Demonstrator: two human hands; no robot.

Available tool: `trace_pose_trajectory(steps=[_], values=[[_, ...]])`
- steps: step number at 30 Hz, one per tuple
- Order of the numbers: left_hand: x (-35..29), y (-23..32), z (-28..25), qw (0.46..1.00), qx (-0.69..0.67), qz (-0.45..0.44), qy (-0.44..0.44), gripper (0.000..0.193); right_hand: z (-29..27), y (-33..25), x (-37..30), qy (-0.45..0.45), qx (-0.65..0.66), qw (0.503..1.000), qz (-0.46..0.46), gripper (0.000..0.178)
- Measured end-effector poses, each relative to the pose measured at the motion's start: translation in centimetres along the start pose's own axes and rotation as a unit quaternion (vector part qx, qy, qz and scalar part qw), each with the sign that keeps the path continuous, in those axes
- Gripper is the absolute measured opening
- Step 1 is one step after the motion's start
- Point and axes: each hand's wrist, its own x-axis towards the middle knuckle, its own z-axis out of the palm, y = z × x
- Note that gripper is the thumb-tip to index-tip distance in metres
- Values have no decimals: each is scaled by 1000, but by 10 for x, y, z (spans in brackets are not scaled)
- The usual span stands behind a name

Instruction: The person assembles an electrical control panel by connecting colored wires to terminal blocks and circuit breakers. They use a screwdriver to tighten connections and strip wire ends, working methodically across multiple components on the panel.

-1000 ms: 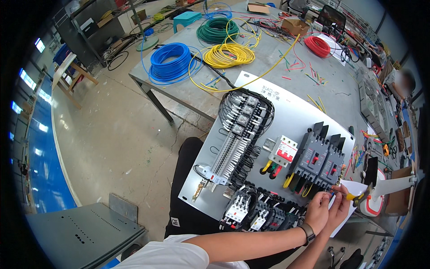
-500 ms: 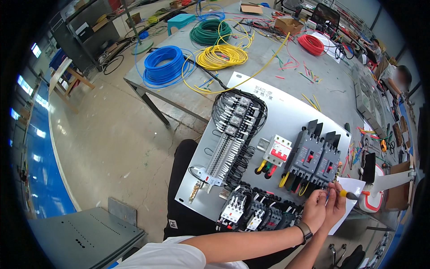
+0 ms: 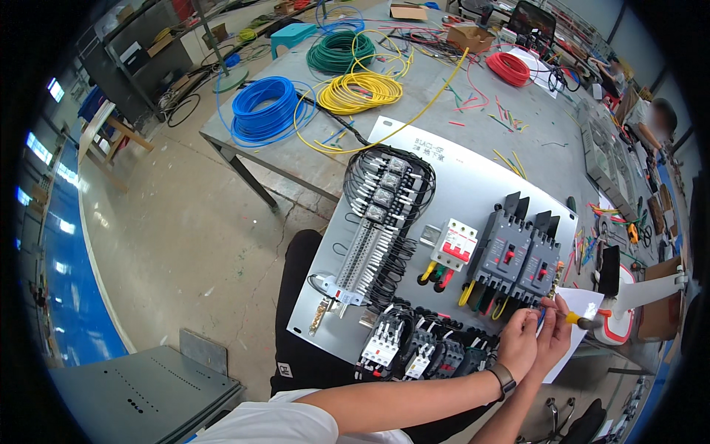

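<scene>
A white metal mounting plate (image 3: pixel 444 166) fitted with electrical parts rests tilted across my lap and against the table. At its lower right corner, beside two dark grey circuit breakers (image 3: pixel 506 254), both hands work close together. My left hand (image 3: pixel 520 339) is closed, its fingertips near the breakers' lower terminals; what it pinches is hidden. A bit of blue (image 3: pixel 541 319), perhaps wire, shows between the hands. My right hand (image 3: pixel 555 334) grips a screwdriver (image 3: pixel 577 320) with a yellow and black handle, which sticks out to the right. Yellow wire loops (image 3: pixel 466 294) hang below the breakers.
A small white breaker (image 3: pixel 455 244), a terminal strip (image 3: pixel 364 255) and contactors (image 3: pixel 382 344) are mounted on the plate. Blue (image 3: pixel 264 107), green, yellow and red wire coils lie on the grey table (image 3: pixel 436 103). White paper (image 3: pixel 580 307) is beneath my hands. Another person (image 3: pixel 651 126) sits far right.
The view has shifted slightly, so the plate and table appear a little further left. The screwdriver handle has turned or moved slightly to the right; both hands stay at the same corner.
</scene>
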Motion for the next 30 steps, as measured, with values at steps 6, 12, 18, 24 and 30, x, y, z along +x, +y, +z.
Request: trace_pose_trajectory(steps=[6,12,18,24,30], values=[[-1,1,-2,1000,-12,-10,-16,24,1,20,1,-16,6,1000,-18,19],[2,1,-4,1000,0,-10,-18,25,6,7,0,-10,-150,989,10,17],[1,-6,1,1000,-26,-11,-10,23,6,35,-2,6,-65,998,-17,15],[3,-7,0,997,-69,-41,-11,21,7,26,-3,-6,6,994,111,17],[3,-14,2,997,-67,-24,-12,22,9,26,-8,10,-90,994,-66,20]])
